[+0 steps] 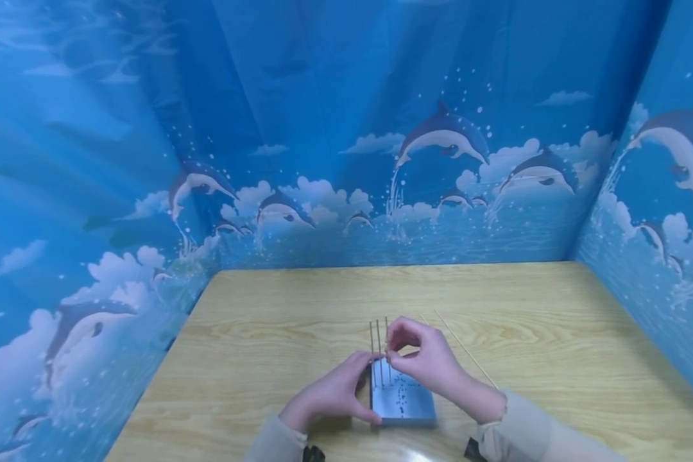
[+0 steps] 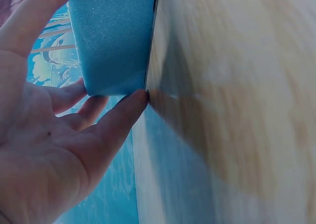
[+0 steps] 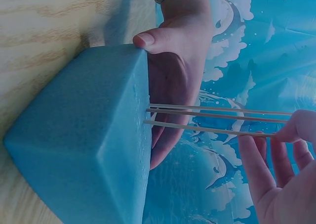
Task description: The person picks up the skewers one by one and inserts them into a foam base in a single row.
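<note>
A blue foam block (image 1: 407, 407) lies on the table, its top dotted with several small holes. Three thin wooden sticks stand upright along the left part of its top. My left hand (image 1: 335, 388) holds the block from the left, with the thumb at the near corner and the fingers toward the far side. With thumb and fingertips, my right hand (image 1: 433, 359) pinches the rightmost wooden stick (image 3: 197, 128) well above the foam. The other two sticks (image 3: 207, 114) stand close beside it. In the left wrist view, the thumb presses the block's lower edge near the tabletop.
Two loose thin sticks (image 1: 468, 352) lie on the wood-grain table (image 1: 254, 333) behind and right of the block, partly hidden by my right hand. A blue dolphin-print curtain (image 1: 323, 160) encloses the table at the back and both sides.
</note>
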`<act>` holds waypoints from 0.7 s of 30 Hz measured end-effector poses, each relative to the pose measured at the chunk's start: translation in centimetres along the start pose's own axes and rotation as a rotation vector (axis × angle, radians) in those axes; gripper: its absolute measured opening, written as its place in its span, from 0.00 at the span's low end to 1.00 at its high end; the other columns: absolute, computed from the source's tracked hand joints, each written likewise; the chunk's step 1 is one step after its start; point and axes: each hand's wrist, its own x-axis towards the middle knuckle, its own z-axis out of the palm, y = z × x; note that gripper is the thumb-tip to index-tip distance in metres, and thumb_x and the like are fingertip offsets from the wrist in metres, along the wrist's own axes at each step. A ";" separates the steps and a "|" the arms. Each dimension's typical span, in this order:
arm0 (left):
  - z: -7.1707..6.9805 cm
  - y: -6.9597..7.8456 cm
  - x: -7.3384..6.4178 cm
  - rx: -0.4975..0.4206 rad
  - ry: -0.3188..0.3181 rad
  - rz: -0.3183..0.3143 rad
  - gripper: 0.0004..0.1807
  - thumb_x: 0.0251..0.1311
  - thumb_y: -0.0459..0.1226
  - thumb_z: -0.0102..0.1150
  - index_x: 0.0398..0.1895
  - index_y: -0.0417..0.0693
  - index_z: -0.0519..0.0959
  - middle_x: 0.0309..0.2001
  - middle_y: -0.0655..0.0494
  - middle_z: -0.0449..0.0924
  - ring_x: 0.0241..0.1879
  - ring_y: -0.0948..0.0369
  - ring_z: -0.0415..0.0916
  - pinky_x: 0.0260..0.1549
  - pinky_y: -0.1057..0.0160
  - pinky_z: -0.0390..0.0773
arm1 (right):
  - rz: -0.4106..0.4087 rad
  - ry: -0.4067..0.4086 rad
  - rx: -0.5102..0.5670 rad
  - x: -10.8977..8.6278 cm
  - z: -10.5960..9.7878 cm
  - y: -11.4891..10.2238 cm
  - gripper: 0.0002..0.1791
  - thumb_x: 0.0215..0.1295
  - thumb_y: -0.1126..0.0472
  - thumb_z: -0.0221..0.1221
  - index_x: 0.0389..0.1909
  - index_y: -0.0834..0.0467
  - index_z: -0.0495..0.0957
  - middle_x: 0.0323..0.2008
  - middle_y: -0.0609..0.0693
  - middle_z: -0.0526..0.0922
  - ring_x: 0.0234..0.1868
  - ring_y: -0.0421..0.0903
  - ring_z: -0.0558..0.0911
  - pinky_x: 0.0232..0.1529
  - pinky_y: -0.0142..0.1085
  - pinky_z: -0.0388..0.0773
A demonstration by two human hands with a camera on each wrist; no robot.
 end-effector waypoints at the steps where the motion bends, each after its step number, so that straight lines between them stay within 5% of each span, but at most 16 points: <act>1: 0.0 0.0 0.0 0.001 -0.001 -0.003 0.57 0.36 0.52 0.80 0.72 0.52 0.61 0.68 0.55 0.67 0.66 0.58 0.66 0.69 0.55 0.69 | -0.003 0.000 0.000 0.0 0.0 0.0 0.13 0.50 0.72 0.65 0.36 0.56 0.78 0.34 0.51 0.83 0.38 0.46 0.84 0.38 0.29 0.86; 21: 0.0 0.1 0.0 -0.008 -0.003 0.000 0.58 0.36 0.52 0.80 0.73 0.50 0.60 0.68 0.53 0.66 0.67 0.56 0.66 0.70 0.54 0.68 | 0.007 0.019 0.009 -0.3 0.1 0.3 0.14 0.49 0.72 0.65 0.37 0.56 0.79 0.35 0.51 0.84 0.38 0.46 0.84 0.38 0.29 0.86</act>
